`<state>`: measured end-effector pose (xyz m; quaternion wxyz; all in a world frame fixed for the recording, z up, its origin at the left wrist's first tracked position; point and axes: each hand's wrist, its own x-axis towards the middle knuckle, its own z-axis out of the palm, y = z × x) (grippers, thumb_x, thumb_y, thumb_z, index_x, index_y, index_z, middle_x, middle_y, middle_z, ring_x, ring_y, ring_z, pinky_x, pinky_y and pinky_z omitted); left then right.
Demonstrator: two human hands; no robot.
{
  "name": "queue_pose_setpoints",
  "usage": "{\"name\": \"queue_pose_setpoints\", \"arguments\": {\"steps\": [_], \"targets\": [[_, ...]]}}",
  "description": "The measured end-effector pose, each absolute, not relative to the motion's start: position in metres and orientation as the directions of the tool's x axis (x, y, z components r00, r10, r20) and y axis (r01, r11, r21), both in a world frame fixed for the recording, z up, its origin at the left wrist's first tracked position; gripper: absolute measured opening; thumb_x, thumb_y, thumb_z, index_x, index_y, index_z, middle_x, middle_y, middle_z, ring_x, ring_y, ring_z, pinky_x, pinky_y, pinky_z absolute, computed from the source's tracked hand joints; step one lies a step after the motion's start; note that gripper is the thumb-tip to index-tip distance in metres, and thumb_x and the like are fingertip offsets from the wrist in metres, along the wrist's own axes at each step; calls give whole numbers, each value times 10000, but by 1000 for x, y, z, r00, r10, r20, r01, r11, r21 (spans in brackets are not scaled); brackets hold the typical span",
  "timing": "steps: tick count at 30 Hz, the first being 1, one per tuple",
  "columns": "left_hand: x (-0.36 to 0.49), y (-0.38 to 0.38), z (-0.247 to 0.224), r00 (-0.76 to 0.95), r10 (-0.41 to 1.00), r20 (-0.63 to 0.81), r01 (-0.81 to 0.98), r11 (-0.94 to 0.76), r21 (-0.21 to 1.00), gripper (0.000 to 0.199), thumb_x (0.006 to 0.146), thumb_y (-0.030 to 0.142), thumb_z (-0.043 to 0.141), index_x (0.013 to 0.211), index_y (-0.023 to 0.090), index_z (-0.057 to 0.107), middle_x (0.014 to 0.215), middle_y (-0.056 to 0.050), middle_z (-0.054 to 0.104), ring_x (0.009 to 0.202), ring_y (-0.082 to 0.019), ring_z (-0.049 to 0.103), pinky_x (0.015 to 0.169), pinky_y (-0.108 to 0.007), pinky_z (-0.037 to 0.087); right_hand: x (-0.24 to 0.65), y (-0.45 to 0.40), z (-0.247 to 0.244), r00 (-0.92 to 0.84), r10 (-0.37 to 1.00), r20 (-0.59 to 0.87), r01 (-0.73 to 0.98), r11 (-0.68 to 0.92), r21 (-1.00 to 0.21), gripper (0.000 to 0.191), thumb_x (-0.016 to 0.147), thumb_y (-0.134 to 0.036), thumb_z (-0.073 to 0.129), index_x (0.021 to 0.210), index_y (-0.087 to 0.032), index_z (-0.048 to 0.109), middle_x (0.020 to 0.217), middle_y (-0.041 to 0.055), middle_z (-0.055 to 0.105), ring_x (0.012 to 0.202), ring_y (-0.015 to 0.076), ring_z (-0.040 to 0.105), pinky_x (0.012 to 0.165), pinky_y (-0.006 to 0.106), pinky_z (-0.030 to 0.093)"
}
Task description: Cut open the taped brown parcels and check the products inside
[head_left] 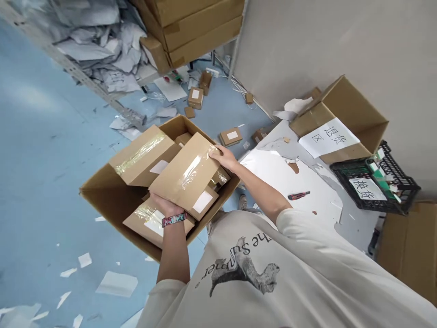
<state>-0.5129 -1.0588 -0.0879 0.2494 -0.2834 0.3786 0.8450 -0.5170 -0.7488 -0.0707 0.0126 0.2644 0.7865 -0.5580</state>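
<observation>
1. Taped box: at the mouth of the carton, seemingly mid-handling; contact with the box below is unclear.
2. Left hand and right hand grip opposite ends.
3. Next move likely calls for steady support.
4. Knife: right of the carton.

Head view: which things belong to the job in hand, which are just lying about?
In the job: left hand, right hand, held box, open carton, boxes inside it.
Lying about, it seems: knife, paper scraps, loose boxes on the floor.
</observation>
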Motion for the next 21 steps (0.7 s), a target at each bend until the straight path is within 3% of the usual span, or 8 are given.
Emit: {"name": "queue_pose_setpoints", "arguments": {"steps": [5, 9, 15, 21], "targets": [[-504, -1001, -35, -859, 143, -492, -443, -689, 574, 634, 1024, 756, 666, 1412, 268, 782, 1462, -112, 825, 1384, -408, 775, 1003, -515, 741, -481, -685, -22, -857, 492, -157, 313, 253, -915, 532, 912, -495, 898, 1412, -317, 851, 1473, 3, 831, 1382, 303, 752, 1309, 480, 537], [-479, -914, -22, -832, 228, -506, -528, -606, 594, 728, 1050, 819, 582, 1414, 223, 786, 1388, -123, 849, 1286, -385, 815, 950, -483, 737, -416, -604, 8, -803, 590, -88, 264, 219, -939, 576, 921, -561, 850, 1420, -272, 845, 1463, 26, 837, 1372, 324, 749, 1275, 482, 565], [-427, -773, -25, -798, 352, -489, -601, -426, 676, 855, 1113, 893, 402, 1498, 221, 764, 1379, -106, 850, 1330, -383, 807, 1002, -469, 718, -304, -490, 39, -658, 744, -115, 378, 194, -905, 610, 961, -606, 766, 1462, -262, 824, 1467, 77, 827, 1365, 355, 736, 1232, 515, 593], [-360, -676, -26, -713, 450, -538, -700, -413, 583, 856, 1099, 906, 457, 1458, 196, 774, 1329, -125, 863, 1305, -378, 811, 1027, -472, 694, -211, -420, 40, -530, 836, -140, 458, 143, -877, 615, 944, -582, 737, 1458, -254, 815, 1462, 83, 831, 1333, 352, 735, 1195, 510, 607]]}}
